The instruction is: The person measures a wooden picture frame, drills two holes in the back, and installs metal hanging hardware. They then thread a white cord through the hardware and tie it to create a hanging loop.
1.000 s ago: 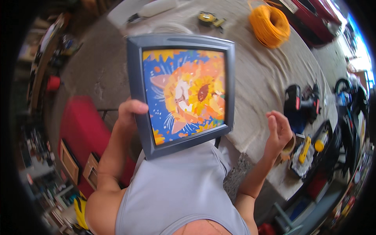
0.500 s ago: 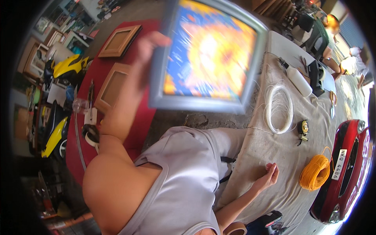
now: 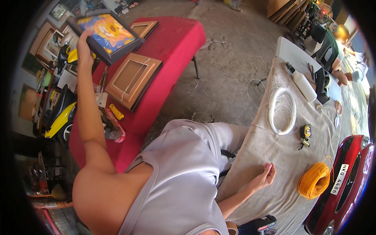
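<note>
My left hand [image 3: 84, 42] is stretched out far to the left and grips the lower edge of a dark-framed painting of a sunflower on blue and orange [image 3: 106, 34], held tilted above a red-covered table [image 3: 178, 37]. Two wooden frames lie face down on that red table, a larger one [image 3: 132, 79] just under the painting and a smaller one [image 3: 143, 28] behind it. My right hand [image 3: 265, 177] rests loosely curled on a grey cloth-covered table [image 3: 274, 152], holding nothing.
On the cloth table lie a coil of white wire [image 3: 282, 110], a tape measure [image 3: 306, 132], an orange cord coil [image 3: 314, 181] and a white bottle [image 3: 304, 85]. A red toy car [image 3: 344, 188] sits at right. Another person [image 3: 344, 66] works at the far end. Framed pictures and a yellow toy vehicle [image 3: 58, 117] crowd the left.
My head has turned left; my left hand has carried the painting from in front of my chest out over the red table. My right hand has come to rest on the cloth.
</note>
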A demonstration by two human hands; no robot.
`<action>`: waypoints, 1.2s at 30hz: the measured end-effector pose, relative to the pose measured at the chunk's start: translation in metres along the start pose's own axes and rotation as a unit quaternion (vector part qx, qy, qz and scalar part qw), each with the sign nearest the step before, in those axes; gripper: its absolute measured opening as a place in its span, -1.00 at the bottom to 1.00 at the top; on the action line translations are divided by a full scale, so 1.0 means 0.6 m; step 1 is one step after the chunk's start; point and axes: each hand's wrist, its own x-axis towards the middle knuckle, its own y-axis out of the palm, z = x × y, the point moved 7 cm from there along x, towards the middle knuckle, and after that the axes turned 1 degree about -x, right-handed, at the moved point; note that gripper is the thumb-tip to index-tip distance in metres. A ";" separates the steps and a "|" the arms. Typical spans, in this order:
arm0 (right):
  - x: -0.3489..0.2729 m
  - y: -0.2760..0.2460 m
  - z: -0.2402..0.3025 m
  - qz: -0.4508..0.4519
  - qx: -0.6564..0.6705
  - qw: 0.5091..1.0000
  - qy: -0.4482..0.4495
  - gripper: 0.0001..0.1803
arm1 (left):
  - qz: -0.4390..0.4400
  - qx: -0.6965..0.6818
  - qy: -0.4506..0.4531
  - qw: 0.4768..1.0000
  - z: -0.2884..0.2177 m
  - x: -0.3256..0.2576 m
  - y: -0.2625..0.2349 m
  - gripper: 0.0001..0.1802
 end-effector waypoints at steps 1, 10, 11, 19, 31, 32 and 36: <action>0.000 -0.001 0.005 -0.002 -0.002 1.000 -0.011 -0.78 | -0.031 -0.091 -0.023 0.995 0.069 0.011 -0.047 -0.56; 0.000 0.001 0.010 0.004 0.051 0.999 -0.001 -0.78 | -0.006 -0.272 -0.136 0.952 0.299 -0.133 -0.122 -0.41; -0.003 0.001 0.013 0.002 0.052 0.999 0.004 -0.79 | 0.006 -0.289 -0.160 0.944 0.320 -0.140 -0.118 -0.40; -0.003 0.001 0.015 0.006 0.038 0.999 0.026 -0.79 | -0.055 -0.244 -0.228 0.941 0.438 -0.122 -0.204 -0.52; 0.000 0.001 0.004 0.009 0.000 1.000 0.014 -0.75 | -0.115 0.633 -0.179 0.744 0.240 -0.184 -0.121 -0.18; -0.001 0.003 0.002 0.016 0.000 1.000 0.017 -0.74 | -0.056 0.600 -0.061 0.796 0.239 -0.159 -0.104 -0.10; -0.004 0.007 0.003 0.017 -0.015 1.000 0.011 -0.74 | 0.151 0.729 0.096 0.661 0.251 -0.244 0.094 0.12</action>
